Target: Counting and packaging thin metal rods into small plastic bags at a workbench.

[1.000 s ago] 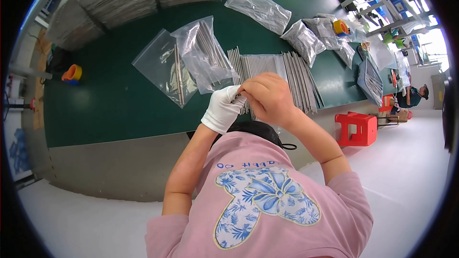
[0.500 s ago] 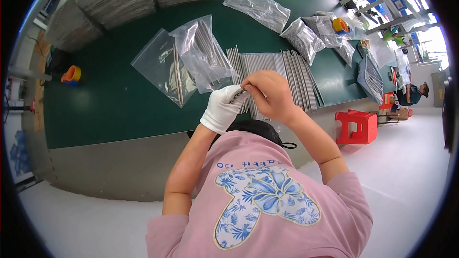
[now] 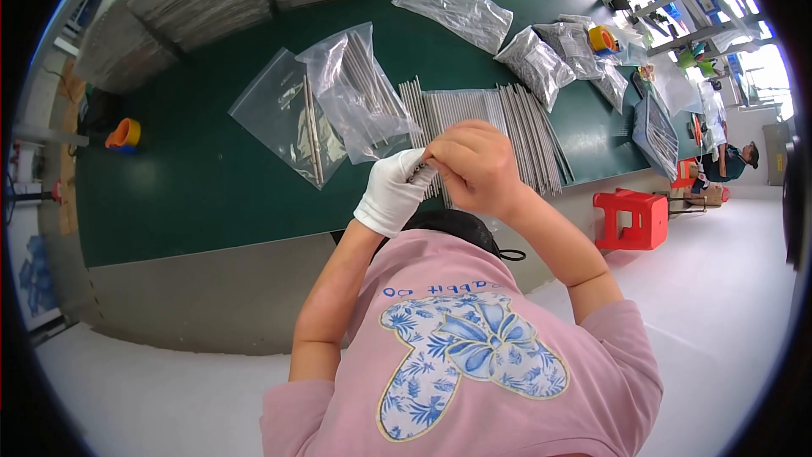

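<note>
My left hand (image 3: 389, 196), in a white glove, is closed around small dark metal pieces (image 3: 419, 173) that show at its fingertips. Bare, my right hand (image 3: 479, 167) meets it there with thumb and forefinger pinched together; what sits in that pinch is hidden. Just beyond both hands lies a row of slim metal rods (image 3: 531, 137) side by side on the green bench (image 3: 194, 178). To the left of the rods, a clear plastic bag (image 3: 342, 76) with several rods in it overlaps a flatter clear bag (image 3: 272, 114) that has rods on or in it.
Filled bags of small grey parts (image 3: 534, 63) lie at the back right, with a yellow tape roll (image 3: 602, 40) on them. A blue-grey basket (image 3: 653, 140) stands farther right. Stacked sheets (image 3: 203, 4) rise back left. A red stool (image 3: 630, 218) and another person (image 3: 734, 162) are to the right.
My right fingers have shifted slightly and curled lower over the left fingertips. The left hand stays closed in nearly the same place. The bench items have not been moved.
</note>
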A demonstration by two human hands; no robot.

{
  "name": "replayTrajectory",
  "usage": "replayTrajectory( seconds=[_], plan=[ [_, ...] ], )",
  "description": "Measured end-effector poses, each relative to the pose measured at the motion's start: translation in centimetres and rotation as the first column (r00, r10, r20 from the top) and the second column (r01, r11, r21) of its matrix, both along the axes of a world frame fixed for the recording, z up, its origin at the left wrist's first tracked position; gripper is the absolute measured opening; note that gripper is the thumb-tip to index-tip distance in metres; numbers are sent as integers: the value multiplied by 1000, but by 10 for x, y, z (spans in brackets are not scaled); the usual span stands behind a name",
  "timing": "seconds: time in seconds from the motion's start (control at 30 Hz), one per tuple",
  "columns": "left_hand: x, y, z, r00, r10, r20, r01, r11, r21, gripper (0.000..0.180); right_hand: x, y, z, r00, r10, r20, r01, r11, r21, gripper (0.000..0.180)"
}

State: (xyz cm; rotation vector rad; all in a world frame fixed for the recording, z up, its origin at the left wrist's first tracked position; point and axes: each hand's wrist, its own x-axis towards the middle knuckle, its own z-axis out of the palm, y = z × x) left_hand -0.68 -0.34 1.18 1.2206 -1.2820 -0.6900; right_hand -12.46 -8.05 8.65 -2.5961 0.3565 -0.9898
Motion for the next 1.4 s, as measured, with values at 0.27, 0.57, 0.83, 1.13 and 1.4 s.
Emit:
replayTrajectory(
  seconds=[0.27, 0.57, 0.83, 1.13, 1.4],
  plan=[
    [3, 0, 2, 1000, -9, -7, 9, 999, 39, 5, 0, -2, 0, 999, 5, -49, -4, 1000, 30, 12],
    [3, 2, -1, 1000, -2, 20, 1, 997, 75, 15, 2, -2, -1, 998, -15, -56, 14, 1000, -13, 9],
    [4, 1, 3, 1000, -7, 31, 6, 999, 54, 13, 3, -4, 17, 999, -11, 47, 11, 1000, 9, 9],
    [0, -3, 3, 996, 39, 79, -38, 999, -12, 5, -3, -8, -2, 1000, -12, 22, 8, 986, 168, 6],
    [2, 0, 4, 998, -5, 62, 1, 998, 66, 16, -3, -4, 4, 1000, -20, 2, 20, 999, 25, 6]
  ],
)
